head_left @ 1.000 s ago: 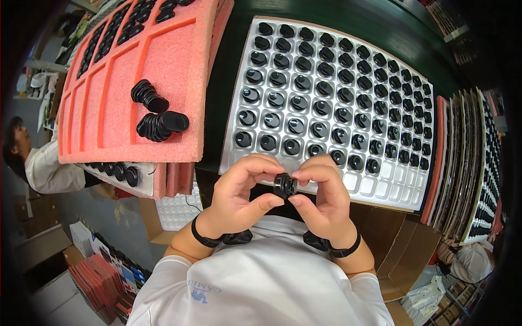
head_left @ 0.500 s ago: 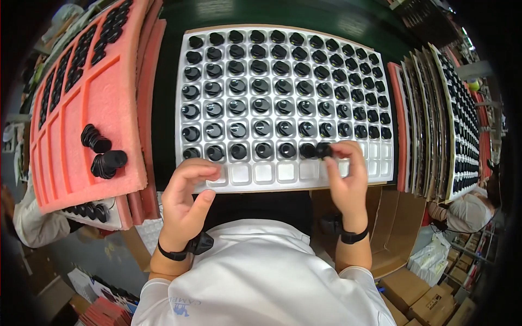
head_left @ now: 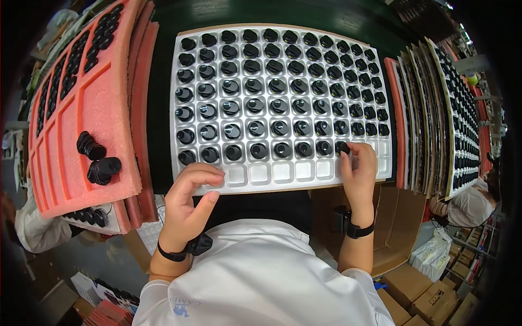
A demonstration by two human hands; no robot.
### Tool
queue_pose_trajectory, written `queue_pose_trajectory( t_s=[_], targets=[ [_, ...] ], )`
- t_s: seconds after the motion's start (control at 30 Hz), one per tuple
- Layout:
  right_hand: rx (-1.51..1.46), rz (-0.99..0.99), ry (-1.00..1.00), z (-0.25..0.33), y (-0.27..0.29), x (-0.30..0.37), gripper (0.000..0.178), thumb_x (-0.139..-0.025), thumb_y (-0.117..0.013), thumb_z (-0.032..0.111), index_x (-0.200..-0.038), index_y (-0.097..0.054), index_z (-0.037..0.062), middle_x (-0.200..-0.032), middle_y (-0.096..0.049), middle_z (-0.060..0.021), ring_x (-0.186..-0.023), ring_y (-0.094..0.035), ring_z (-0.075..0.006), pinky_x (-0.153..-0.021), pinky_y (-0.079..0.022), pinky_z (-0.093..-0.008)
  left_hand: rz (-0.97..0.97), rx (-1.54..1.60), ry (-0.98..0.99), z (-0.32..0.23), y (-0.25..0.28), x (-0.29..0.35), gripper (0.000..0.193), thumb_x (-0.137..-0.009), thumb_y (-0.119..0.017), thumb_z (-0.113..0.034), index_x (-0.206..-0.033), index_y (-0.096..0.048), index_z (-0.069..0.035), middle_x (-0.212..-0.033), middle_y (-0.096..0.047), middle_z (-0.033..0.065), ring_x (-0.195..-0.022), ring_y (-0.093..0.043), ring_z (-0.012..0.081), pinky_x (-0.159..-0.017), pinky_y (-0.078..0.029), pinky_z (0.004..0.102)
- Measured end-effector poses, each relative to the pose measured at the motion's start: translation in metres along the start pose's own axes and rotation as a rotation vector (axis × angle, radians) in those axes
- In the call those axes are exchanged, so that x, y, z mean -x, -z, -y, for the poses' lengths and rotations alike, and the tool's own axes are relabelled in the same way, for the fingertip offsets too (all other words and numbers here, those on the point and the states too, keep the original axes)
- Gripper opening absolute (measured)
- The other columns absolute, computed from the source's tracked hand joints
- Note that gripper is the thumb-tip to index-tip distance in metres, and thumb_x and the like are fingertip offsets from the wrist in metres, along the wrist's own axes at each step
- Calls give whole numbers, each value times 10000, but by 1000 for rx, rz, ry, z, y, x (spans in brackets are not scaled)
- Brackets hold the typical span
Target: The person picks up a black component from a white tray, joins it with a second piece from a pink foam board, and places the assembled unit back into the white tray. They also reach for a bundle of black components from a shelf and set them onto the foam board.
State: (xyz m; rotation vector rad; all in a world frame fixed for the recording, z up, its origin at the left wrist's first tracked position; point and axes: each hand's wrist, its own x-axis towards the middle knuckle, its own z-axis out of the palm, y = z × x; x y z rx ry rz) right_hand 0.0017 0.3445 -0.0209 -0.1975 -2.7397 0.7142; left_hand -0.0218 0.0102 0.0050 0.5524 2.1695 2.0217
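A white moulded tray (head_left: pixel 283 187) lies in front of me, its pockets filled row upon row with small black rounded parts, some with glossy disc-like tops. Above the second row from my side, my right hand (head_left: pixel 359 165) pinches a black rounded part (head_left: pixel 342 148) between thumb and fingertips, at a pocket. Just left of it, another black part (head_left: pixel 324 148) sits in its own pocket. My left hand (head_left: pixel 190 198) hovers by the tray's near left corner, thumb and fingers apart and nothing in them. In the nearest row the pockets show bare white.
Pink foam trays (head_left: pixel 117 187) are stacked at the left, with stacks of black discs (head_left: pixel 103 169) on top. Upright boards and filled trays (head_left: pixel 454 125) stand at the right. Below the table edge is an open cardboard box (head_left: pixel 399 223). Other people are partly visible on both sides.
My right hand has moved right along the second-nearest row, leaving black parts in the pockets behind it. The view has shifted slightly; my left hand stays almost still.
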Motion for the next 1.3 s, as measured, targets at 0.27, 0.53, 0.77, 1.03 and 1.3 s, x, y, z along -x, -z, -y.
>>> queue_pose_trajectory(
  t_s=[0.27, 0.53, 0.77, 1.03, 1.3],
  targets=[
    [-52, -71, 234, 37, 7, -16, 249, -768, -625, -12, -1011, -569, -4, -984, -554, -132, -908, -533, -257, -813, -431, -316, -28, -196, -123, -10, 6, -1, 179, -815, -609, -55, -975, -573, 16, -967, -584, 139, -898, -567, 220, -816, -449, 322],
    [-474, 169, 509, 154, -3, -38, 305, -700, -673, -19, -993, -592, 1, -951, -574, -148, -882, -542, -291, -781, -436, -341, -16, -340, -359, -45, 22, 19, 232, -727, -678, -25, -946, -600, -17, -965, -610, 128, -831, -601, 275, -713, -484, 349],
    [-714, 297, 760, 244, -29, -54, 270, -697, -668, -15, -960, -605, -8, -933, -586, -135, -866, -557, -269, -779, -442, -339, -235, -673, -553, -77, 57, 39, 259, -683, -695, -25, -923, -597, -36, -954, -610, 119, -845, -597, 279, -707, -488, 378],
    [-661, 225, 785, 283, -46, -63, 272, -692, -695, 20, -950, -609, 13, -880, -550, -118, -812, -547, -291, -713, -443, -360, -526, -963, -525, -76, 79, 28, 288, -675, -694, -39, -943, -590, -25, -1043, -587, 151, -938, -576, 329, -825, -458, 429],
    [-723, 312, 777, 273, -49, -69, 325, -692, -679, -22, -1003, -621, 54, -952, -557, -117, -842, -565, -266, -791, -461, -359, -538, -943, -458, -73, 83, 22, 340, -706, -676, -65, -1030, -580, -27, -1096, -567, 161, -1013, -552, 351, -876, -435, 460]
  ],
)
